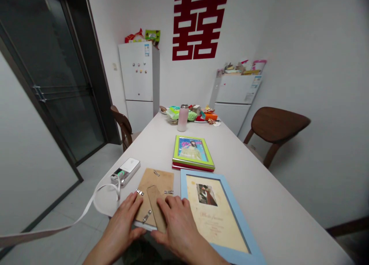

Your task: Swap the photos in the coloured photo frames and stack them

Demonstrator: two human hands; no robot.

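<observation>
A brown photo frame backing board (pixel 161 177) lies near the table's front edge, with a strip stand (pixel 154 195) and several small metal clips on it. A thin white edge shows beneath its near side. My left hand (pixel 123 219) grips the board's left side, its thumb at the near edge. On the right side my right hand (pixel 178 222) holds it, fingers over the board and stand, thumb at the near edge. Just right of that hand lies a light blue photo frame (pixel 235 203) with a cream insert. Beyond it, a green photo frame (pixel 176 149) rests on a red one (pixel 184 167).
A power bank (pixel 129 165) with a white strap (pixel 83 211) lies at the left table edge. Farther back stand a pink bottle (pixel 183 119) and assorted packets (pixel 173 113). Wooden chairs flank the table (pixel 230 157), at left (pixel 122 122) and right (pixel 276 124).
</observation>
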